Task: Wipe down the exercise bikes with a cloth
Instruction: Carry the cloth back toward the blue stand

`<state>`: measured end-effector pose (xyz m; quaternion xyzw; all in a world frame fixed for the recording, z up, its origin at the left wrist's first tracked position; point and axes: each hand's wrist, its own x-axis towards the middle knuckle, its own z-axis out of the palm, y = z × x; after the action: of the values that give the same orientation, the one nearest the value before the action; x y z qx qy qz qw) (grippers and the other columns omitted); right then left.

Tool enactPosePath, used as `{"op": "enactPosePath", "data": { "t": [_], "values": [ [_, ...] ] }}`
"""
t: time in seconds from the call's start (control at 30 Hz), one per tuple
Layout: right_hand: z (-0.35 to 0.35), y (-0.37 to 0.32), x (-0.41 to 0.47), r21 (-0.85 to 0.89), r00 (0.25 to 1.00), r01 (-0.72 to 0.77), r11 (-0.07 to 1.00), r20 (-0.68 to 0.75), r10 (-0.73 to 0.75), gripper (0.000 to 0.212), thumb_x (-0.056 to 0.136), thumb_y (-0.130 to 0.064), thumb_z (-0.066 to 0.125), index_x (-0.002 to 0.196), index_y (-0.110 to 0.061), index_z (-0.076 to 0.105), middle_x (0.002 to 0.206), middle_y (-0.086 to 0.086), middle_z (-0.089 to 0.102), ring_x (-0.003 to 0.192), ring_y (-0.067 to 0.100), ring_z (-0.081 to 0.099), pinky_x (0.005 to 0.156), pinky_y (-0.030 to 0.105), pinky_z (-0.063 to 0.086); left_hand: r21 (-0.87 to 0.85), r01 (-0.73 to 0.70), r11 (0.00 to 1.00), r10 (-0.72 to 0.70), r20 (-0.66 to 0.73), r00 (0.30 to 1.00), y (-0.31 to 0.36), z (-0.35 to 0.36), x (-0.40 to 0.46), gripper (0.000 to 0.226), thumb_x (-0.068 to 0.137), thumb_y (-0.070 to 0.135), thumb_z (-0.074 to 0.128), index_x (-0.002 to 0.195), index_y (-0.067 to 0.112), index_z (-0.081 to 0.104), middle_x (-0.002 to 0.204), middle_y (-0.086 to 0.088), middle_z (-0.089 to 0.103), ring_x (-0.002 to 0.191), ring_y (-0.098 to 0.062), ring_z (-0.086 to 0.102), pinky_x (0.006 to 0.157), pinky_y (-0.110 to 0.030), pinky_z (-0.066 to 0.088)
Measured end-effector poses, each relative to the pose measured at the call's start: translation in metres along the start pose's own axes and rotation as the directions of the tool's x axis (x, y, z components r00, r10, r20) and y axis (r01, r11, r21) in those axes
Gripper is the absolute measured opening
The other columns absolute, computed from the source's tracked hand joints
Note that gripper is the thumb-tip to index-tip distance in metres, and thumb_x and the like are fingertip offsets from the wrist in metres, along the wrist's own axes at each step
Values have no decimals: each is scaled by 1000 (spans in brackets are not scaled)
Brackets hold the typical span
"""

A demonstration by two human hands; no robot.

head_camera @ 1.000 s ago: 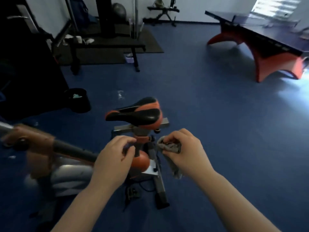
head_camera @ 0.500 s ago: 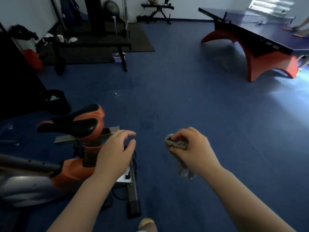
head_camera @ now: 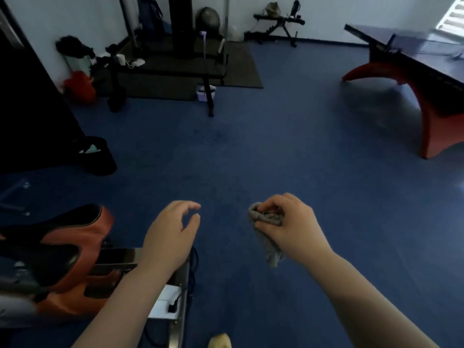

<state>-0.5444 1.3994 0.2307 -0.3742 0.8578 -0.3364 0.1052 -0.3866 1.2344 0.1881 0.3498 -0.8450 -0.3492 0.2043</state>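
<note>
An orange and black exercise bike point(head_camera: 62, 262) sits at the lower left, its saddle pointing right and its metal rear base running toward the bottom edge. My left hand point(head_camera: 170, 234) hovers just right of the saddle, fingers loosely curved and holding nothing. My right hand point(head_camera: 291, 224) grips a crumpled grey cloth point(head_camera: 266, 229), whose tail hangs below the fist, out over bare floor and apart from the bike.
Blue floor point(head_camera: 251, 151) stretches ahead. A black bin point(head_camera: 98, 156) stands at the left by a dark cabinet. A weight bench point(head_camera: 165, 71) on a dark mat is at the back. A red-legged table tennis table point(head_camera: 424, 79) fills the right.
The view has swung right, so the bike slid from the centre to the lower left. Both hands came away from the seat post, the right one still holding the cloth.
</note>
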Motion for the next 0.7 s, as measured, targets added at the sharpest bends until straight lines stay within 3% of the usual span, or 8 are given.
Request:
{"op": "enactPosePath", "data": {
  "t": [0.1, 0.33, 0.43, 0.53, 0.7],
  "values": [
    [-13, 11, 39, 17, 1000, 31, 999, 3, -31, 20, 71, -24, 78, 82, -30, 63, 87, -14, 55, 83, -5, 52, 68, 2, 39, 4, 6, 1000, -6, -17, 1000, 20, 8, 35, 20, 94, 29, 52, 111, 34, 61, 108, 25, 53, 93, 13, 49, 69, -8, 33],
    [-27, 35, 149, 50, 984, 139, 989, 104, -144, 21, 71, -23, 79, 80, -31, 61, 88, -14, 56, 81, -7, 51, 71, -3, 34, 31, 111, 993, -105, -138, 985, 42, 30, 104, 20, 94, 32, 52, 111, 38, 59, 101, 34, 48, 91, 6, 49, 67, -7, 34],
    [-30, 39, 204, 62, 956, 212, 975, 191, -220, 20, 72, -25, 78, 81, -32, 61, 87, -16, 54, 81, -7, 51, 69, -4, 34, 34, 185, 982, -172, -227, 958, 48, 42, 133, 19, 94, 34, 51, 111, 41, 57, 101, 37, 47, 82, 11, 49, 63, -8, 34],
    [-34, 45, 255, 71, 918, 292, 954, 257, -300, 20, 72, -26, 78, 83, -31, 62, 87, -17, 53, 80, -7, 51, 73, -2, 35, -1, 240, 971, -231, -280, 932, 52, 58, 161, 20, 94, 35, 50, 113, 39, 57, 103, 38, 46, 95, 23, 43, 67, -6, 34],
    [-27, 46, 334, 102, 853, 387, 916, 339, -398, 20, 73, -25, 77, 84, -31, 62, 89, -16, 54, 81, -7, 51, 64, 2, 40, -15, 319, 948, -299, -386, 873, 57, 75, 201, 22, 94, 36, 49, 114, 39, 57, 106, 36, 48, 99, 22, 43, 71, -8, 35]
  ]
}}
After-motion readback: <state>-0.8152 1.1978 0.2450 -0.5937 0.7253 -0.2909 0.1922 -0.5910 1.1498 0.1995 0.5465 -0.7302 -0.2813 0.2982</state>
